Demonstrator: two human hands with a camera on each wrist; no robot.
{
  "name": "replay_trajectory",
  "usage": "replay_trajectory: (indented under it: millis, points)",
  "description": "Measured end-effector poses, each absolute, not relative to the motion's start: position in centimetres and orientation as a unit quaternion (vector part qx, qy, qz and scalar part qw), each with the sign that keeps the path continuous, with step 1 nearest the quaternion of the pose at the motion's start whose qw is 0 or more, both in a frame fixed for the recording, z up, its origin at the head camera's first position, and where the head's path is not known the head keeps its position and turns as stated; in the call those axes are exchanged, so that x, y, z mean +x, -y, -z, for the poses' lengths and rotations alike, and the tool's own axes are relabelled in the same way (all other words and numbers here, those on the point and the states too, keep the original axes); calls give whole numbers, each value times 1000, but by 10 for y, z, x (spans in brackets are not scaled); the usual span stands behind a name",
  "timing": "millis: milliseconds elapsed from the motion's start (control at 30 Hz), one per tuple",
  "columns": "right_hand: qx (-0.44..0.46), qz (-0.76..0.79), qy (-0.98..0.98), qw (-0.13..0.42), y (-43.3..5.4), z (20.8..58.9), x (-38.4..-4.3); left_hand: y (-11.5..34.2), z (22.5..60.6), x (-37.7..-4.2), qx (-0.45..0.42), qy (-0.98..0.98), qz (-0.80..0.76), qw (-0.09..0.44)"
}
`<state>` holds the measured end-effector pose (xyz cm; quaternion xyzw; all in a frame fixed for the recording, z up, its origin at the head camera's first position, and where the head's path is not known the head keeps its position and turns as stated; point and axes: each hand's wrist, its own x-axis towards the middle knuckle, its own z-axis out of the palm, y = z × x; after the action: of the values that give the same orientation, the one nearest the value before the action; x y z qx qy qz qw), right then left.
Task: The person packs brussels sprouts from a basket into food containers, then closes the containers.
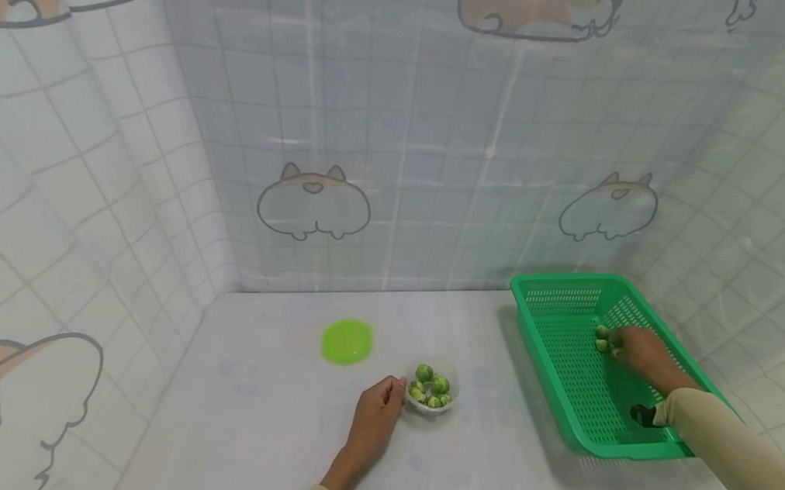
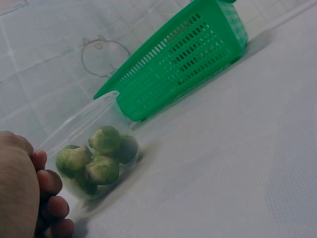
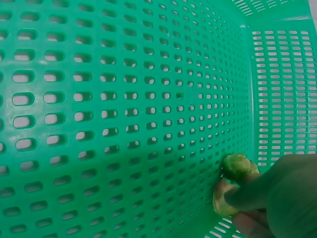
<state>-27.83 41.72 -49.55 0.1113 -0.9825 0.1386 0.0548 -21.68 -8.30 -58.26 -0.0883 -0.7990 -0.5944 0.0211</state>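
Note:
At the middle of the table, my left hand point(image 1: 376, 410) pinches the left rim of a clear plastic bowl point(image 2: 74, 121), its other fingers curled beside the wall. Several green Brussels sprouts point(image 2: 104, 170) lie inside that bowl, which stands on the table. Far to the right, my right hand point(image 1: 643, 355) reaches down into a green perforated basket point(image 1: 552, 387). There its thumb and fingers close round a Brussels sprout point(image 3: 218, 198) near the basket's wall. Another sprout point(image 3: 237, 166) lies right against it on the basket floor. The right palm and part of the gripped sprout are hidden.
A bright green round lid point(image 1: 347, 342) lies flat behind the bowl, to its left. Pale sheeting with a grid and corgi drawings point(image 1: 313, 205) walls the table point(image 1: 254, 428) at the back and both sides.

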Motion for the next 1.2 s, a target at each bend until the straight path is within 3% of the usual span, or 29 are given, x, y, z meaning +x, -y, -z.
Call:
replay_trajectory:
  millis: [333,1200]
  points:
    - [123,-168,976,70,-418,492,-273,83,580,-215,-92,795,599,19]
    - [72,-366,927,-21,-392,468,-264,84,579,-216,-86,801,593,21]
